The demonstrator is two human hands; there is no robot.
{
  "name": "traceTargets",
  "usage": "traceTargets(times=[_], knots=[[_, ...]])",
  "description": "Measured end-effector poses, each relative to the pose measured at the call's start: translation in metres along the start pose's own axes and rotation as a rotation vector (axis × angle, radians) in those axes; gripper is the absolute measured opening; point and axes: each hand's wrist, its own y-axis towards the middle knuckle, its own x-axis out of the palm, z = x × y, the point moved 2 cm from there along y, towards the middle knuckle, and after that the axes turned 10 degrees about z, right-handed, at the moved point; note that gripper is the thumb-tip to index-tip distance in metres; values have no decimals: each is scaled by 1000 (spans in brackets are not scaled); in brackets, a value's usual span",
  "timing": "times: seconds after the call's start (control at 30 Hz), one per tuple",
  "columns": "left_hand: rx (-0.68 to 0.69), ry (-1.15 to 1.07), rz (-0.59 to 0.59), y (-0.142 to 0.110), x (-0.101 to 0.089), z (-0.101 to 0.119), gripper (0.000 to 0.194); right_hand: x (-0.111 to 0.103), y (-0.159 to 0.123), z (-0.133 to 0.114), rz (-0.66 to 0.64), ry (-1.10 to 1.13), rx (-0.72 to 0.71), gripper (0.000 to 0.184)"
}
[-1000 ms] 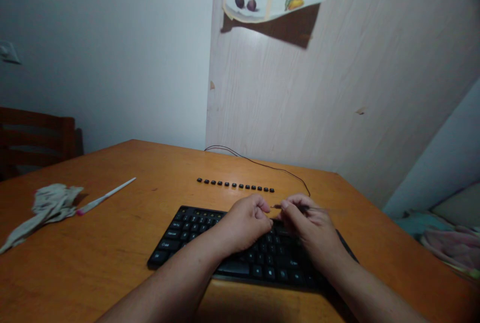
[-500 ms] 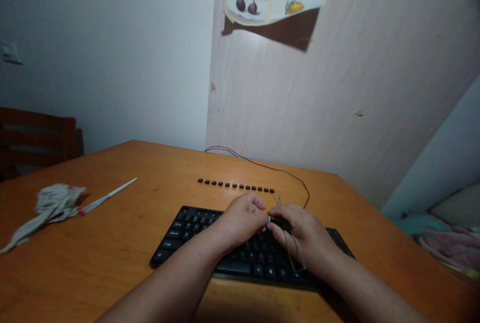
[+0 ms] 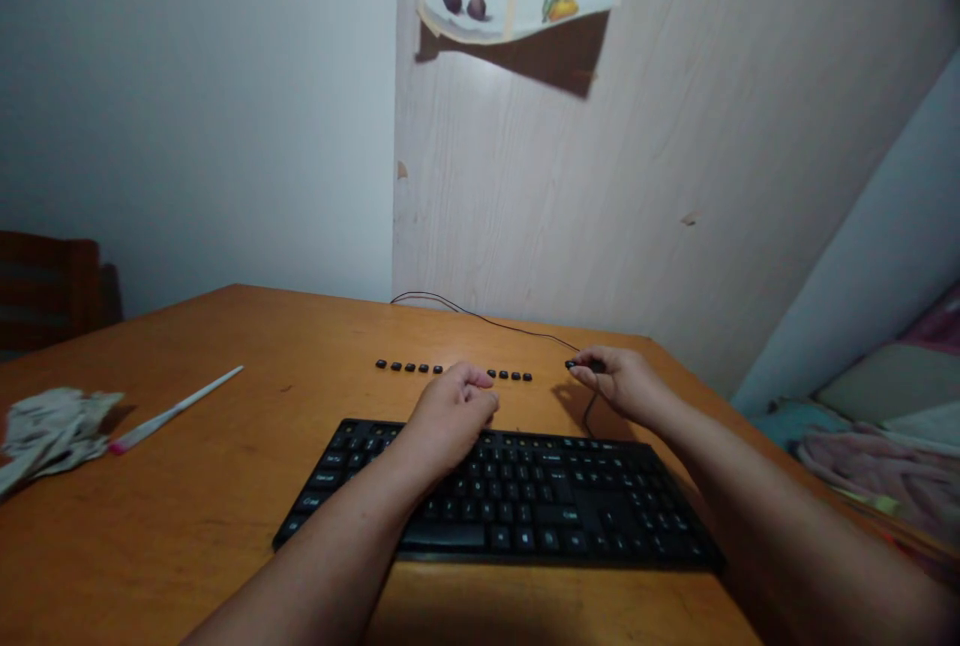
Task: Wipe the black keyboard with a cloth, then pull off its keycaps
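A black keyboard (image 3: pixel 540 506) lies in front of me, its upper row showing gaps where keycaps are off. My left hand (image 3: pixel 454 416) rests over its upper left part, fingers curled closed; whatever they may hold is hidden. Between the thumb and fingertips of my right hand (image 3: pixel 619 381) is a small black keycap (image 3: pixel 571 364), just above the table beyond the keyboard. Something dark shows inside that palm, too unclear to name. A row of loose black keycaps (image 3: pixel 409 367) runs across the table, partly covered by my left hand.
A thin dark cable (image 3: pixel 491 321) runs along the back of the wooden table (image 3: pixel 300 326). At left lie a white stick with a pink end (image 3: pixel 180 409) and a crumpled pale cloth (image 3: pixel 56 431). A chair (image 3: pixel 49 286) stands beyond the left edge.
My right hand has moved from beside my left hand over the keyboard to the right end of the keycap row, now pinching a keycap. A thin wire loop seen hanging from it is not distinguishable now.
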Motion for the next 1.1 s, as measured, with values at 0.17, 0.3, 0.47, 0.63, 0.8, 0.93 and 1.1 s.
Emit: traceTargets(times=[0.17,0.3,0.47,0.63,0.8,0.93,1.1], knots=[[-10,-62,50,-1,-6,8,18,17,14,22,-38,-26,29,20],[13,-61,84,3,-12,9,17,37,16,25,-84,-41,24,18],[12,-71,126,6,-17,9,21,54,23,25,-123,-73,7,15],[5,-42,135,5,-18,12,19,65,28,27,-153,-100,-19,16],[-14,-57,122,5,-18,11,17,71,28,29,-172,-136,-25,19],[-12,-32,126,4,-17,11,16,72,28,28,-191,-149,-51,20],[-3,-12,127,3,-17,11,16,72,27,28,-208,-161,-63,21]])
